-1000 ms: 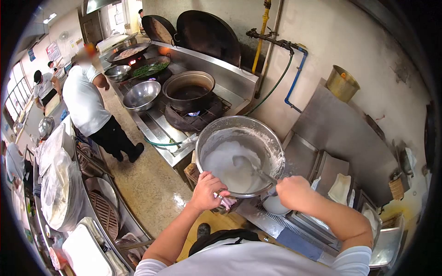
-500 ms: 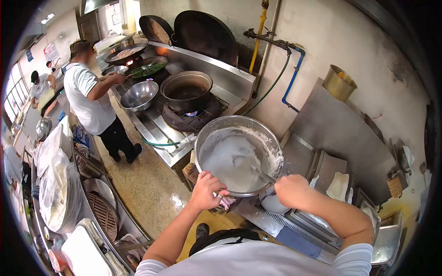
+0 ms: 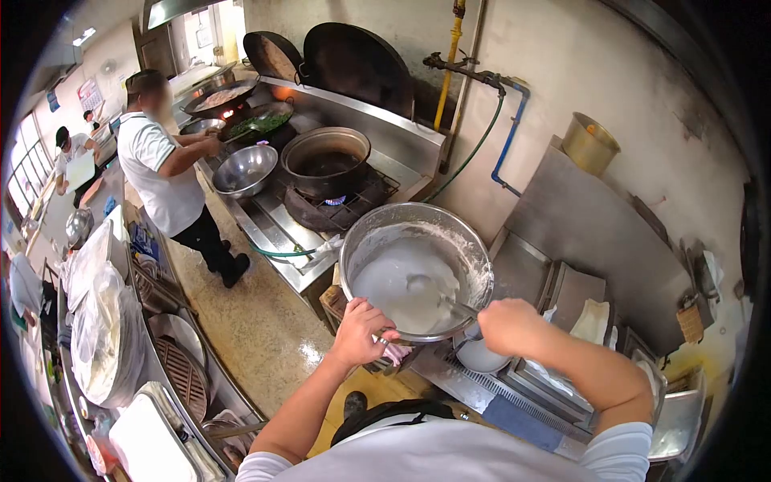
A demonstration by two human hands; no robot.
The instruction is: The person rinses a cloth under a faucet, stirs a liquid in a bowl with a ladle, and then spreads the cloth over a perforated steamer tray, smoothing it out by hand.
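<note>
A large steel bowl (image 3: 484, 241) of white liquid sits in front of me, with white residue on its inner wall. My left hand (image 3: 363, 331) is closed on the bowl's near left rim, with a bit of pink cloth (image 3: 397, 352) beneath it. At the right rim, my right hand (image 3: 509, 328) is wrapped round the handle of a metal ladle (image 3: 458, 307), whose head is partly sunk in the liquid.
A pot (image 3: 325, 161) stands over a lit burner beyond the bowl, beside a smaller steel bowl (image 3: 245, 170). A person (image 3: 161, 161) works at woks at the left. Trays (image 3: 152, 438) line the lower left counter. A brass-coloured pot (image 3: 590, 145) stands at the right.
My right hand has shifted slightly up and right with the ladle, and the liquid's surface looks flatter. The person at the woks has moved a little to the right.
</note>
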